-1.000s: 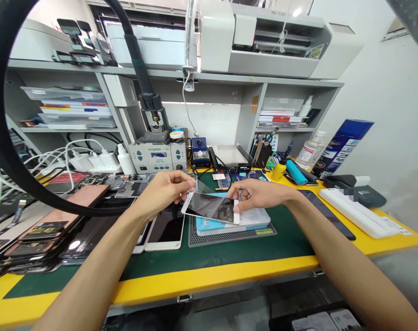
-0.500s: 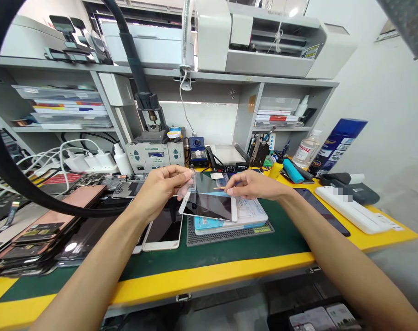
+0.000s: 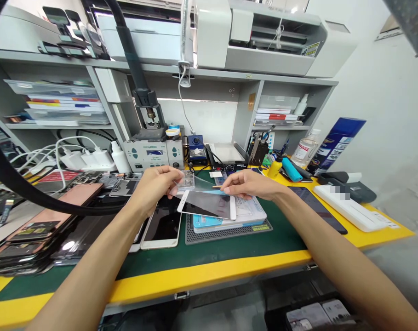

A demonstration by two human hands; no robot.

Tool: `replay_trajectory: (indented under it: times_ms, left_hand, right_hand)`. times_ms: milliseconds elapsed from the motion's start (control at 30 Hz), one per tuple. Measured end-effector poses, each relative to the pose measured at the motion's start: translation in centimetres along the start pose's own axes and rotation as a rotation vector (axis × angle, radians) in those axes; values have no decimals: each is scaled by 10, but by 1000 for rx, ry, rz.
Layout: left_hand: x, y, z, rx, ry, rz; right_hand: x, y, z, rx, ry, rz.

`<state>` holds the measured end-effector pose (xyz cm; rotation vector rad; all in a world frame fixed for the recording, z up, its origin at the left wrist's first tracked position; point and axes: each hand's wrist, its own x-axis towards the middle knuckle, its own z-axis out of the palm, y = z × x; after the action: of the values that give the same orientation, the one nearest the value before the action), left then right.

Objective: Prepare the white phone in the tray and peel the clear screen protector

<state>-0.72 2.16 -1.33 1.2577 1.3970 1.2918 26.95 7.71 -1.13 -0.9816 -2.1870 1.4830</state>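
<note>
My left hand pinches the edge of a thin clear sheet, which looks like a screen film, above a white-framed phone. With its fingers closed, my right hand grips a narrow orange-brown strip just over the phone's right end. Whether that strip is joined to the sheet I cannot tell. The phone lies screen up, slightly tilted, on a blue-and-white box. Beneath the box is a grey textured pad. Another white-framed phone lies to the left, below my left hand.
Stacked phone parts cover the left side. A black ring on a flexible arm crosses the upper left. Behind stand a grey hot-air station and shelving. A dark tablet, a white box and a spray can stand at right.
My left hand has moved slightly left and the clear sheet now lies flatter between the hands. My right hand has shifted a little left. The phone stays on the box.
</note>
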Motion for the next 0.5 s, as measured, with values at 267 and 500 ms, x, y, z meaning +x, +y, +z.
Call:
replay_trajectory:
  times_ms: [267, 500]
  left_hand:
    - [1, -2, 0, 104, -26, 1]
    - [3, -7, -1, 283, -16, 33]
  right_hand:
    - [1, -1, 3, -9, 4, 28]
    - [2, -1, 5, -1, 73, 58]
